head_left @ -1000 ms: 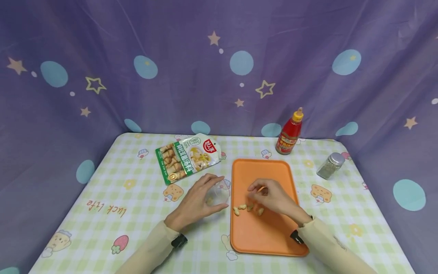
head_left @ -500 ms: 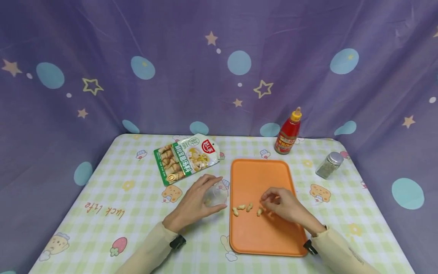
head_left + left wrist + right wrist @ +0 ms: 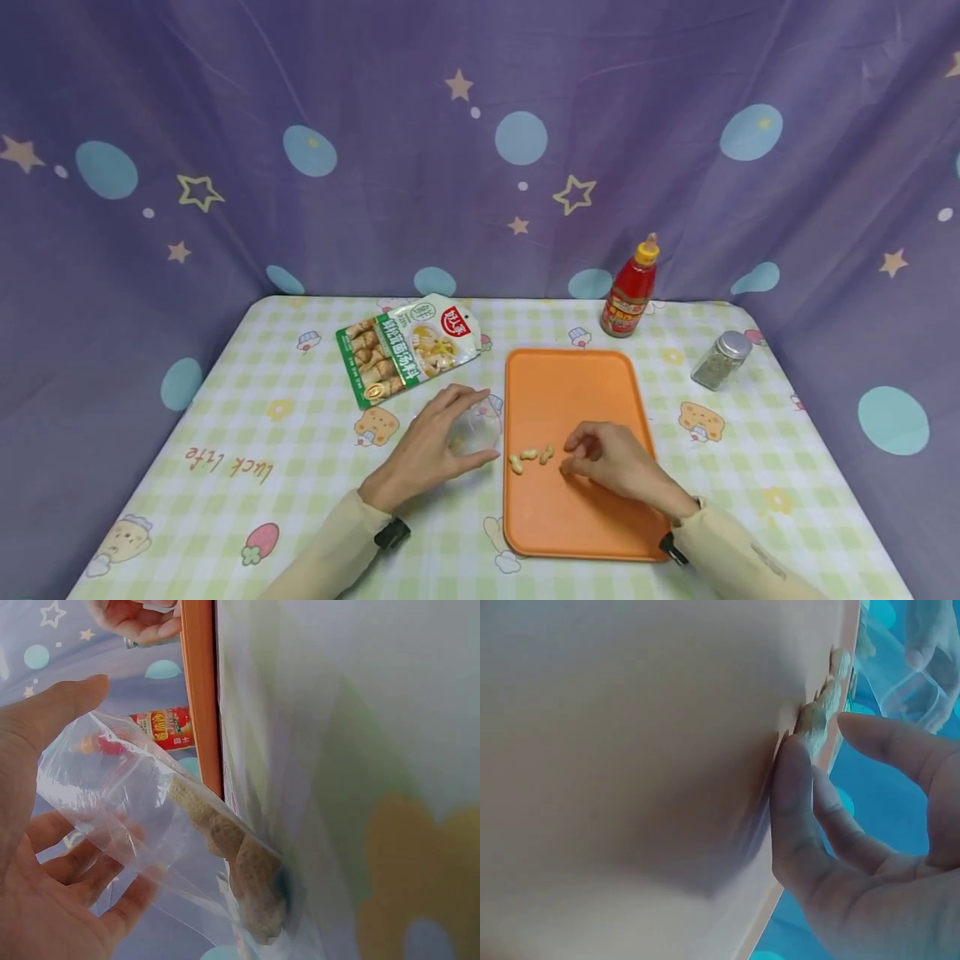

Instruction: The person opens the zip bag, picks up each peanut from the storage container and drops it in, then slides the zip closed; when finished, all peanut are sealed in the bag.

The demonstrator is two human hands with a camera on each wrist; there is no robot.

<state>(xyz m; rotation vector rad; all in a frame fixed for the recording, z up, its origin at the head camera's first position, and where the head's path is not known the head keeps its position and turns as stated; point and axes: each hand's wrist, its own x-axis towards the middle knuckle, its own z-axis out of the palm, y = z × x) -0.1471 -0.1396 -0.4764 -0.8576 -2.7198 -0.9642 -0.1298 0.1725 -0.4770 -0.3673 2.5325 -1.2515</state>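
My left hand (image 3: 435,446) curves round a clear plastic cup (image 3: 476,429), just left of the orange tray (image 3: 573,533). In the left wrist view several peanuts (image 3: 259,877) lie in the lower end of the cup. My right hand (image 3: 618,462) is low over the tray, thumb and forefinger bent with a gap between the tips. Three peanuts (image 3: 528,455) show on the tray left of those fingertips; the spot under them is hidden. In the right wrist view a peanut (image 3: 814,724) appears beside the forefinger (image 3: 791,795), apart from the thumb.
A green and white food packet (image 3: 408,350) lies behind my left hand. A red sauce bottle (image 3: 630,292) with a yellow cap stands behind the tray. Right of the tray is a glass spice jar (image 3: 722,360). A purple curtain (image 3: 390,167) closes off the back of the table.
My right hand has moved from near the cup back to the right and down onto the tray. The rightmost peanut is now covered by its fingers. The left hand stays with the cup.
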